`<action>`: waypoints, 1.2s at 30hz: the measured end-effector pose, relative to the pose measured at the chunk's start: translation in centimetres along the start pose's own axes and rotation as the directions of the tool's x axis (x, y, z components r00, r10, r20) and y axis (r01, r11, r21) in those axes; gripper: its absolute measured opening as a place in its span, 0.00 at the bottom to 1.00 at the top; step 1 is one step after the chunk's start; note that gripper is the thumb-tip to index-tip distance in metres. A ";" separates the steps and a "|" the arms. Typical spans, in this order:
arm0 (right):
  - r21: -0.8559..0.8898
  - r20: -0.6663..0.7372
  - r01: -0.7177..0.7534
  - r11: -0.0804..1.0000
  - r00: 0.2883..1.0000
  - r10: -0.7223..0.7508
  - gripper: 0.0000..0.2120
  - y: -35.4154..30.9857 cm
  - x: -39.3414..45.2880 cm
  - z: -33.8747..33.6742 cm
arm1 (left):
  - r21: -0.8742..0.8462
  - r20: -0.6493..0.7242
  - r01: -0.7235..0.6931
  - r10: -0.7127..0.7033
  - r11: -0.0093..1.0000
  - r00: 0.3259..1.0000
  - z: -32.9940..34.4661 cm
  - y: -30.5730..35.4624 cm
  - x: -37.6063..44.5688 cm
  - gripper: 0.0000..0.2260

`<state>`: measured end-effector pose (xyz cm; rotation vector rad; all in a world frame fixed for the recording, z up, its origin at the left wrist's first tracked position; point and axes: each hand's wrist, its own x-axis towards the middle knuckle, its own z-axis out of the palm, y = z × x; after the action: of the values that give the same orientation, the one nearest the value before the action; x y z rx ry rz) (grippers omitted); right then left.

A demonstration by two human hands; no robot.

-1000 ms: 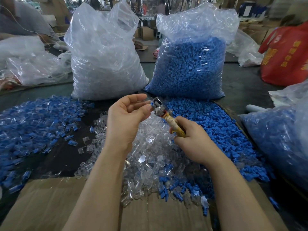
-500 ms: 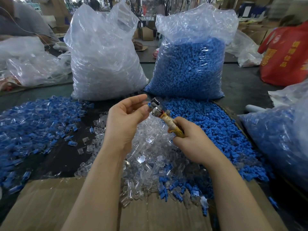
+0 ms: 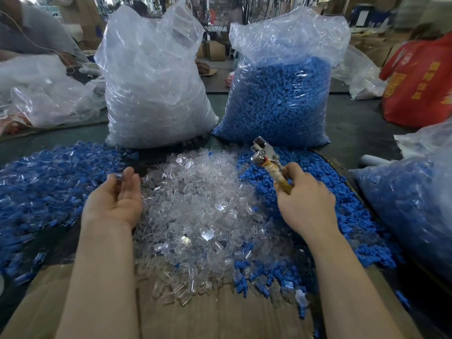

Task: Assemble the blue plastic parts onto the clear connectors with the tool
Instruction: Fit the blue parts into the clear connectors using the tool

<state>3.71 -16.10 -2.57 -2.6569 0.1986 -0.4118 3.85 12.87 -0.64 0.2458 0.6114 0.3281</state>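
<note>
The right hand [image 3: 307, 199] grips the tool [image 3: 269, 162] by its yellow handle above the blue parts [image 3: 318, 187], its metal head pointing up, away and leftward. The left hand [image 3: 115, 196] lies palm-up with relaxed fingers beside the clear connectors [image 3: 203, 209]; something blurred sits at its fingertips.

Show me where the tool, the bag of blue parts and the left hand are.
tool [image 3: 263, 154]: head view, on its metal head.
bag of blue parts [image 3: 278, 101]: head view, on its blue-filled middle.
left hand [image 3: 117, 199]: head view, on the palm.
</note>
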 end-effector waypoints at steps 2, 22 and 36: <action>-0.060 -0.032 -0.025 0.998 0.999 0.024 0.08 0.1 -0.1 0.0 | -0.077 -0.056 -0.007 0.003 0.997 0.998 -0.7 0.7 0.6 0.11; -0.286 0.074 -0.187 0.940 0.973 0.217 0.08 0.5 0.0 0.3 | 0.735 0.555 -0.621 -0.285 -0.272 0.782 1.2 -7.7 -3.2 0.14; -0.345 0.135 -0.192 0.919 0.959 0.251 0.10 0.1 -0.2 -0.2 | 0.581 0.609 -0.626 -0.231 -0.521 0.758 1.3 -8.5 -3.5 0.04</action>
<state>3.45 -16.19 -2.47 -2.9316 0.5519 -0.0689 3.88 3.63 -0.54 2.4746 -0.0183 0.0146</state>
